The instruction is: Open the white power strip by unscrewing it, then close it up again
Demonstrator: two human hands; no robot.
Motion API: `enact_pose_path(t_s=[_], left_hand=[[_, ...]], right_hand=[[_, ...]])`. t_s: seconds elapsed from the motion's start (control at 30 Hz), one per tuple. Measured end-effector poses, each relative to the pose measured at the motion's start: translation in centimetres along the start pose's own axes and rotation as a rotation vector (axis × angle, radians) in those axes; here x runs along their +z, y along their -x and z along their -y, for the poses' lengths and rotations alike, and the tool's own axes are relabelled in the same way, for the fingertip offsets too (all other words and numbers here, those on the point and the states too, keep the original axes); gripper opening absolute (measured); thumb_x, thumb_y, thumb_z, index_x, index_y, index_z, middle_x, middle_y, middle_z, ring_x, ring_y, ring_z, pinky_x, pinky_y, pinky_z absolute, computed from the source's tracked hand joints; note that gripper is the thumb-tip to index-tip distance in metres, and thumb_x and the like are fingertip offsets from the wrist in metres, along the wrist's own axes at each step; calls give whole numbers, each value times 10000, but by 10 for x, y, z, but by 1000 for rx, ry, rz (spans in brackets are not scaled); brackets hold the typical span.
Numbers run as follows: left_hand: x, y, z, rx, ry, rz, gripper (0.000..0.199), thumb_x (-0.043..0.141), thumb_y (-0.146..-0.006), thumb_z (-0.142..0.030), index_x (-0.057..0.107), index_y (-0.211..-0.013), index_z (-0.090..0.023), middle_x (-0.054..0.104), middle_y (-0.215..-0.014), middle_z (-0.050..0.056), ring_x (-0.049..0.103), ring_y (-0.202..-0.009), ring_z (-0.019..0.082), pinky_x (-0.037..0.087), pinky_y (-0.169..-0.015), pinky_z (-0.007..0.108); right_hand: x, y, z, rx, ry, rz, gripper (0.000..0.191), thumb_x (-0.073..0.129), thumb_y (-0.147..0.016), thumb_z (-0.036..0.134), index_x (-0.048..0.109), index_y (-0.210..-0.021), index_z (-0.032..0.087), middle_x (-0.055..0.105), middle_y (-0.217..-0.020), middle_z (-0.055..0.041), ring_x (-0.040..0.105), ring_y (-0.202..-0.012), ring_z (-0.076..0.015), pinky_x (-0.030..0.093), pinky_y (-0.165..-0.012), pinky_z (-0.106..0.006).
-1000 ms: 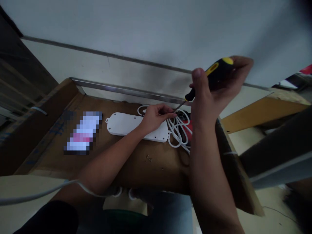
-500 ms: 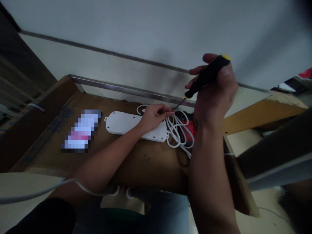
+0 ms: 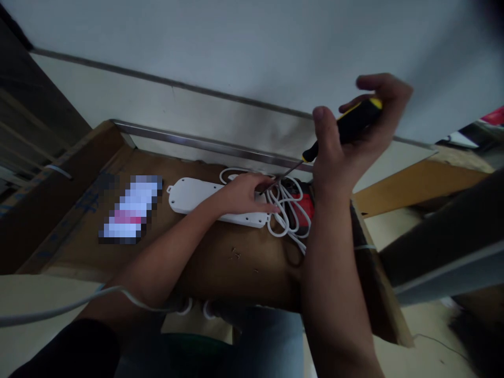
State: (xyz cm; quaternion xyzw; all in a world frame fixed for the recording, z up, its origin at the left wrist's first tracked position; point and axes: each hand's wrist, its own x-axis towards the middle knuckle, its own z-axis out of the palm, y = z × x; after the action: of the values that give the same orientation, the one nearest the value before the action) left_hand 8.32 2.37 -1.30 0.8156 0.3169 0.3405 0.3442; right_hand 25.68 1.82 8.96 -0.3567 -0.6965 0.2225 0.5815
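Pale grey wall rises behind a bright metal strip that edges a tabletop of brown cardboard. Its matt surface carries a pixelated patch toward the left and a few tiny screws near the middle. A white plastic power strip, long with rounded ends, small tabs and little round holes, lies flat toward the back edge. Its right part sits under the left hand, whose grip is wide, with palm and spread fingers resting on the plastic. Just beyond, a loose coil of white cable heaps against a red object whose shape the loops mostly hide. The right hand is raised above the tabletop, its grip closed around the black-and-yellow handle of a screwdriver. The thin steel shaft slants down and ends at the left hand's fingers, over the strip. A thin grey cable drapes across the left forearm. On the right, a raised cardboard side bounds the tabletop, and a dark bar crosses beyond it.
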Motion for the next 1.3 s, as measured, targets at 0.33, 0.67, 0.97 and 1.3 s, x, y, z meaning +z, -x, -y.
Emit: enact_pose_path(t_s=[0.33, 0.67, 0.97, 1.3], left_hand=[[-8, 9, 15, -101, -337, 230, 1070, 1001, -409, -620, 683, -1312, -140, 679, -1356, 213, 604, -1292, 451, 386, -1167, 521], [-13, 14, -3, -149, -490, 345, 1044, 879, -630, -660, 564, -1473, -130, 602, -1456, 187, 593, -1328, 383, 455, -1140, 440], [-7, 20, -3, -108, -493, 266, 983, 856, -626, -670, 573, -1412, -152, 632, -1364, 171, 615, -1268, 366, 468, -1109, 446], [-2, 22, 0, -50, -489, 201, 898, 872, -616, -621, 630, -1338, -145, 669, -1302, 171, 621, -1242, 369, 483, -1100, 473]], right_hand=[[12, -4, -10, -177, -118, -252, 139, 603, -970, 554, 669, -1038, 452, 693, -1159, 25, 766, -997, -259, 659, -770, -460], [31, -14, -3, -156, -429, -423, 299, 721, -842, 248, 425, -864, 282, 634, -824, 91, 310, -396, -40, 174, -366, -228], [32, -11, 2, -80, -372, -236, 249, 515, -1008, 488, 671, -1062, 302, 608, -814, 5, 488, -567, -126, 388, -458, -283], [32, -16, 2, -39, -458, -446, 284, 714, -777, 253, 430, -763, 258, 461, -724, 90, 253, -390, -13, 143, -340, -211]])
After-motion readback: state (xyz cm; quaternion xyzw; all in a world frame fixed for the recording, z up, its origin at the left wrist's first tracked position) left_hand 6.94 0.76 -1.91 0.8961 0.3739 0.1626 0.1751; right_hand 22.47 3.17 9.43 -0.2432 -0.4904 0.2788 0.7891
